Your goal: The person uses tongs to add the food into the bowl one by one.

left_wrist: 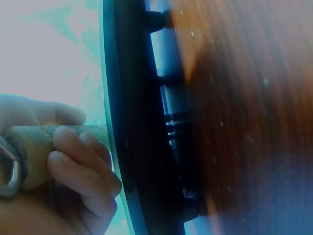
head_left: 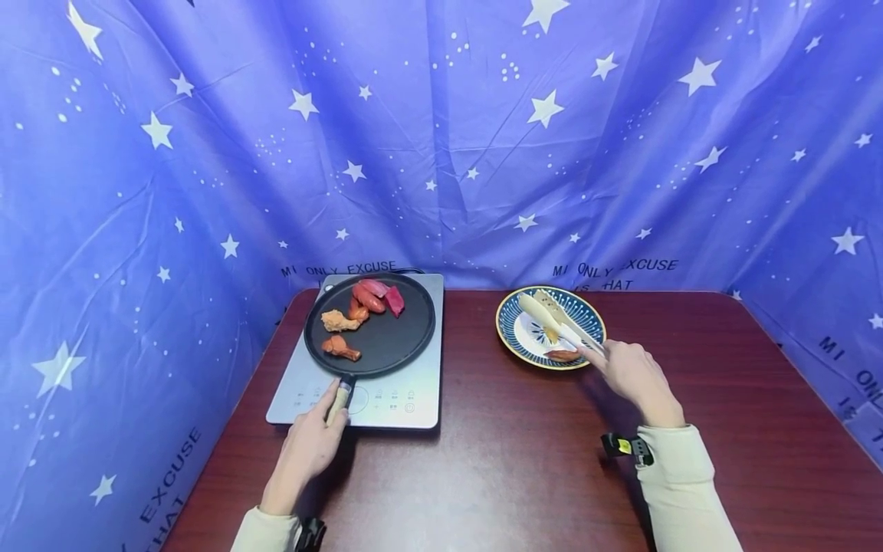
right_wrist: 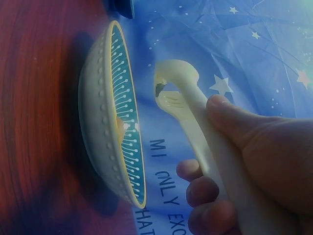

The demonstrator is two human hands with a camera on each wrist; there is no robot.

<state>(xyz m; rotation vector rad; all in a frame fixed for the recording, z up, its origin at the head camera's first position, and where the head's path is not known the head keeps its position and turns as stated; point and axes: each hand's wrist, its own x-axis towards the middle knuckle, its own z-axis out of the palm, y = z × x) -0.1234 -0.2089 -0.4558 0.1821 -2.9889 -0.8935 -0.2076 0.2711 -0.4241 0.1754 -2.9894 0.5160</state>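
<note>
My left hand (head_left: 310,441) grips the wooden handle (head_left: 341,399) of a round black pan (head_left: 396,341); the left wrist view shows its fingers curled round it. Two drumsticks (head_left: 341,347), reddish sausage-like pieces (head_left: 369,298) and a dark red slice (head_left: 395,301) lie in the pan. With my right hand (head_left: 636,376) I hold cream-coloured tongs (head_left: 541,313) above a blue-and-white patterned plate (head_left: 509,333). A pale, dark-specked piece (head_left: 549,301) shows at the tongs' tips. On the plate, a reddish-brown piece (head_left: 564,356) lies near the front rim.
The pan stands on a silver induction cooker (head_left: 424,383) with touch controls along its front. A dark red wooden table (head_left: 476,468) carries everything. Blue curtains with white stars (head_left: 441,153) hang behind and on both sides.
</note>
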